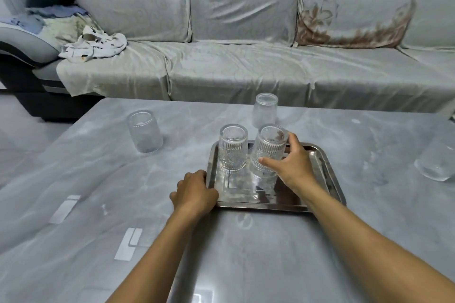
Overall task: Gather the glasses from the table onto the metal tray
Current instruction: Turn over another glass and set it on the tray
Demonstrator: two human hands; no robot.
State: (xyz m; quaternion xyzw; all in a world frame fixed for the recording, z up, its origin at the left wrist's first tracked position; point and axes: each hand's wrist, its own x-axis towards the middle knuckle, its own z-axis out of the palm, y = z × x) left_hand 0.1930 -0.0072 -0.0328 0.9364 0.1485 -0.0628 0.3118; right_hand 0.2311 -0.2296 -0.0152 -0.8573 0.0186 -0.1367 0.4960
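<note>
A rectangular metal tray [327,174] lies on the grey marble table in front of me. Two ribbed clear glasses stand on it: one at its back left [232,149], one beside it [267,149]. My right hand [293,167] is wrapped around the lower part of that second glass. My left hand [195,192] grips the tray's left front corner. Three more clear glasses stand on the bare table: one at the far left [144,131], one behind the tray [265,109], one at the right edge of view [437,162].
The glossy table [98,179] reflects ceiling lights near its front left. A long grey covered sofa [246,61] runs behind the table, with crumpled clothes [96,44] on its left end. Floor shows past the table's left edge.
</note>
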